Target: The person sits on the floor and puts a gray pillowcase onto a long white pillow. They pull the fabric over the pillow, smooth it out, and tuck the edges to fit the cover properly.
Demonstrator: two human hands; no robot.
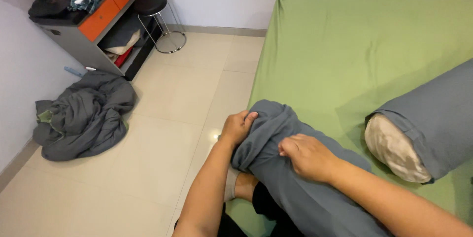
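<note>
So in the head view we've got both hands on a grey bolster cover that's stretched over a bolster lying across our lap, at the near edge of the bed with its green sheet. Our left hand is clenched on the bunched-up end of the cover, thumb on top, fingers wrapped under the fabric. Our right hand sits on top of the cover a bit further along, fingers curled and pinching a fold of the cloth, so it's gripping too, just more lightly. The closed end of the cover points toward the floor side of the bed.

Off to the right, on the sheet, there's a second bolster, also in a grey cover, with its pale, stained end sticking out of the open mouth. It's near our right forearm but not touching it.

On the tiled floor to the left lies a crumpled grey blanket against the wall. Behind that stands a grey cabinet with orange drawers, odds and ends piled on top, and a round black stool just beside it.
</note>
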